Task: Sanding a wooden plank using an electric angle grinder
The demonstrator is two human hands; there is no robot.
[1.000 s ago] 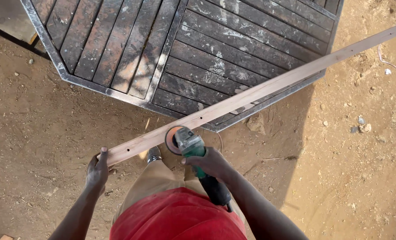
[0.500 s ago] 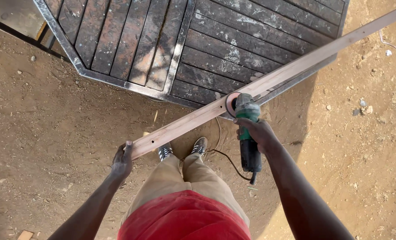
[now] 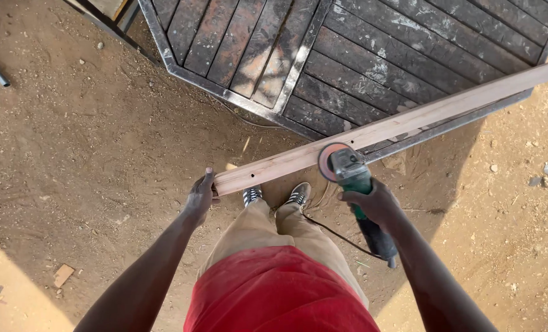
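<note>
The left hand (image 3: 200,198) is closed on the near end of a long wooden plank (image 3: 384,128), the fingers wrapped over its end face and the thumb side toward the person. From that hand the plank runs up and to the right across the view, its far part resting on the edge of a dark metal frame (image 3: 224,92) of slatted bars that lies on the sandy ground (image 3: 71,154). The plank's free near end hangs out past the frame, above the ground and just ahead of the person's shoes (image 3: 274,195).

The right hand (image 3: 375,201) is clamped around the body of a green angle grinder (image 3: 354,184), knuckles up. The grinder's round disc (image 3: 330,161) sits at the near edge of the plank, touching it or all but touching it; the exact contact cannot be made out. The disc meets the plank well to the right of the left hand, roughly where the plank passes the frame's lower edge. The grinder's dark rear handle points down and right past the wrist, and a black cord (image 3: 335,232) trails from it over the ground toward the person's legs.

The person wears tan trousers and a red shirt, seen from above. A shadow falls on the ground to the right of the frame.
</note>
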